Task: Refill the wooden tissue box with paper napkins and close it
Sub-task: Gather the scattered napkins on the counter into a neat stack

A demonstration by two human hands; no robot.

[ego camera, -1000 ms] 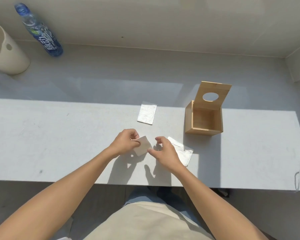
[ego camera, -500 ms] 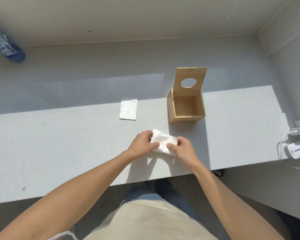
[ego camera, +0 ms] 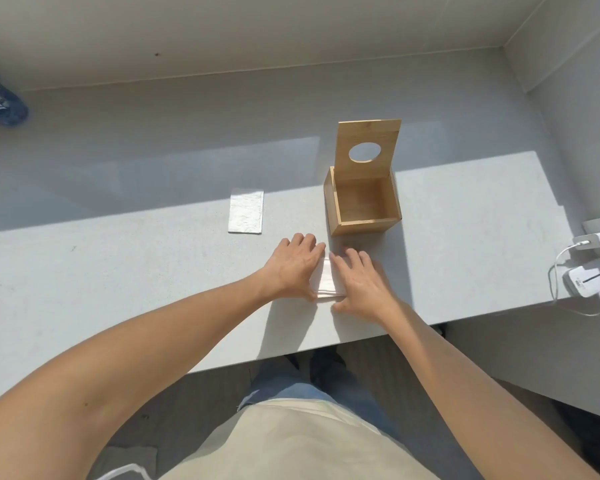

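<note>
1. Both hands are now lying flat on the table: half a second ago they were holding the folded napkins up between the fingertips, and the stack is now being pressed down onto the surface
2. The left hand is resting with fingers spread and extended, palm down on the left part of the napkin stack; it is pressing, not pinching
3. The right hand is likewise lying open and flat on the right part of the stack; only a narrow strip of white paper is showing between the two hands
4. The wooden tissue box is standing just beyond the hands, apart from them, its lid hinged upright at the back and its interior appearing empty
5. A further napkin is lying flat to the left of the box, untouched
6. Judgement: the stack is being flattened and squared ahead of loading; nothing is in the box yet, so filling and closing are both remaining
7. Risk: the loose layers may be sliding apart when lifted
</note>
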